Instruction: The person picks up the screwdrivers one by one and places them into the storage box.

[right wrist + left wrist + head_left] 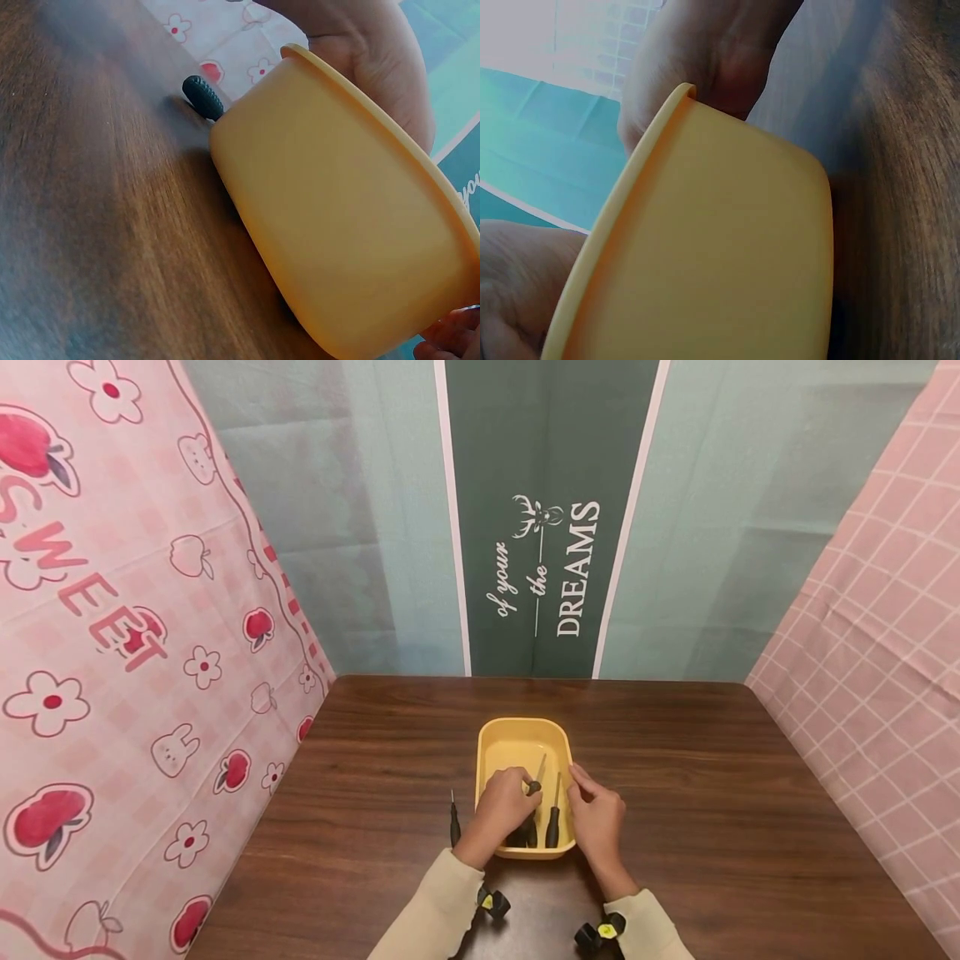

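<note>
A yellow plastic bin [522,724] stands on the table with several dark-handled screwdrivers in it. My left hand [504,806] reaches in over its left side, fingers curled at the dark handle of one screwdriver [541,768], whose shaft points away from me. Beside that lies another screwdriver [553,827]; more dark handles [517,837] are partly covered by the left hand. With my right hand [600,818] I grip the bin's right rim. Both wrist views show mainly the bin's outer wall [712,240], which hides the left fingertips.
Left of the bin, a screwdriver [454,825] lies on the brown wooden table [360,777], close to my left forearm; its ribbed handle [201,96] also shows in the right wrist view. Printed cloth hangs at the left, back and right of the table.
</note>
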`<state>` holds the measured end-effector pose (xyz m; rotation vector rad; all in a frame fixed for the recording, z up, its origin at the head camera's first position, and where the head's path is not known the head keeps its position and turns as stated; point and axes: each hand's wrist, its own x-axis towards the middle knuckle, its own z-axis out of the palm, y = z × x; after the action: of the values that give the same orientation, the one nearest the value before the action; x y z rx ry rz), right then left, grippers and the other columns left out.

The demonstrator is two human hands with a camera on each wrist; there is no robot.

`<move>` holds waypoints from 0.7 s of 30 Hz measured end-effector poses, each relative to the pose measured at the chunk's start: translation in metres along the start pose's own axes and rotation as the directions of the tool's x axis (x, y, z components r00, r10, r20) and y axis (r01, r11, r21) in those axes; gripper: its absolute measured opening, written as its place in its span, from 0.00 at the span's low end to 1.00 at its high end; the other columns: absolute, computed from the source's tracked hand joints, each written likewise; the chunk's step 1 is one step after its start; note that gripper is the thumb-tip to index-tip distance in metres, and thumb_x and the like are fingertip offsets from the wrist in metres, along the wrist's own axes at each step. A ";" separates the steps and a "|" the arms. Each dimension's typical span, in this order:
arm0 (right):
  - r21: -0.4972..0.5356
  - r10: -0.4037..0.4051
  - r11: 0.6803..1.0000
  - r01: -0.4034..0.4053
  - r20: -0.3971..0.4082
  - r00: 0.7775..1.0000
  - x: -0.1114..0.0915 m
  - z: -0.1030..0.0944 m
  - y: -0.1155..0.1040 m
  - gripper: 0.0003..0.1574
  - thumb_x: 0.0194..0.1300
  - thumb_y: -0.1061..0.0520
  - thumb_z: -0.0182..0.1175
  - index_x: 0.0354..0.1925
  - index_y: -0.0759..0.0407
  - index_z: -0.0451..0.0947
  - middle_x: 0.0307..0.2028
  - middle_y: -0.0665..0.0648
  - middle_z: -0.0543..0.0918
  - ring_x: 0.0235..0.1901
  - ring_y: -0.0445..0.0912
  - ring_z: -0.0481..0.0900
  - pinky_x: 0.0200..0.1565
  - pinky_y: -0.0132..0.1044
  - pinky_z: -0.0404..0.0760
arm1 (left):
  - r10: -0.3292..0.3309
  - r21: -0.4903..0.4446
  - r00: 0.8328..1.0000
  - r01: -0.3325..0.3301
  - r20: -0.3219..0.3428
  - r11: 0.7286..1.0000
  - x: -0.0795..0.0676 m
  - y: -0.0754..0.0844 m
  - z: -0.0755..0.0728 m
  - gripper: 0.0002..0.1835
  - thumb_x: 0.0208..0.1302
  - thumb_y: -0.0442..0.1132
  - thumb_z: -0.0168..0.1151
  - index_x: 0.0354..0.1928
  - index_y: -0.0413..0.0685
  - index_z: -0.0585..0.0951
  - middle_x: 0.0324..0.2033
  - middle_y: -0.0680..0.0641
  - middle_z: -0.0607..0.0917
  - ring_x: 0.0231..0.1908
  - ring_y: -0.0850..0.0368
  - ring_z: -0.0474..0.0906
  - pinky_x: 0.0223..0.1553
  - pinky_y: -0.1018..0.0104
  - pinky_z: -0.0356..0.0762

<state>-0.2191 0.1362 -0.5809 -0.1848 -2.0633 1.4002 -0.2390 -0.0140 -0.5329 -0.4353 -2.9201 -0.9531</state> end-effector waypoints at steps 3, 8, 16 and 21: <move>0.021 0.017 1.000 -0.017 0.002 1.000 0.000 0.000 -0.001 0.15 0.56 0.68 0.62 0.43 0.62 0.85 0.42 0.55 0.85 0.45 0.43 0.81 0.40 0.16 0.72 | 0.001 0.006 1.000 -0.001 0.012 1.000 0.000 0.001 0.002 0.11 0.53 0.43 0.70 0.33 0.43 0.84 0.22 0.54 0.80 0.20 0.63 0.70 0.21 0.72 0.69; 0.029 0.026 0.999 -0.027 0.010 1.000 0.000 0.000 -0.003 0.15 0.56 0.68 0.62 0.43 0.62 0.84 0.42 0.55 0.85 0.45 0.43 0.81 0.40 0.16 0.72 | -0.006 0.011 1.000 0.006 0.016 1.000 0.000 0.000 0.005 0.11 0.52 0.43 0.70 0.32 0.44 0.83 0.18 0.57 0.77 0.19 0.63 0.69 0.20 0.72 0.67; 0.006 0.022 1.000 -0.022 0.004 1.000 -0.001 -0.001 -0.003 0.15 0.56 0.68 0.62 0.43 0.61 0.85 0.42 0.54 0.85 0.44 0.43 0.81 0.40 0.15 0.72 | -0.037 0.002 0.999 0.037 0.039 0.999 0.002 0.002 0.010 0.11 0.53 0.43 0.69 0.34 0.44 0.83 0.16 0.56 0.74 0.16 0.63 0.67 0.16 0.71 0.65; -0.003 0.025 1.000 -0.025 0.003 1.000 0.000 -0.001 -0.003 0.15 0.56 0.68 0.62 0.43 0.61 0.85 0.41 0.54 0.86 0.44 0.42 0.82 0.39 0.15 0.72 | -0.045 0.019 0.998 0.044 0.038 0.999 0.001 0.003 0.011 0.11 0.53 0.44 0.70 0.34 0.45 0.83 0.19 0.56 0.77 0.17 0.63 0.68 0.17 0.71 0.65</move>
<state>-0.2177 0.1355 -0.5786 -0.2102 -2.0719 1.4135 -0.2383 -0.0050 -0.5395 -0.3938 -2.9827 -0.9337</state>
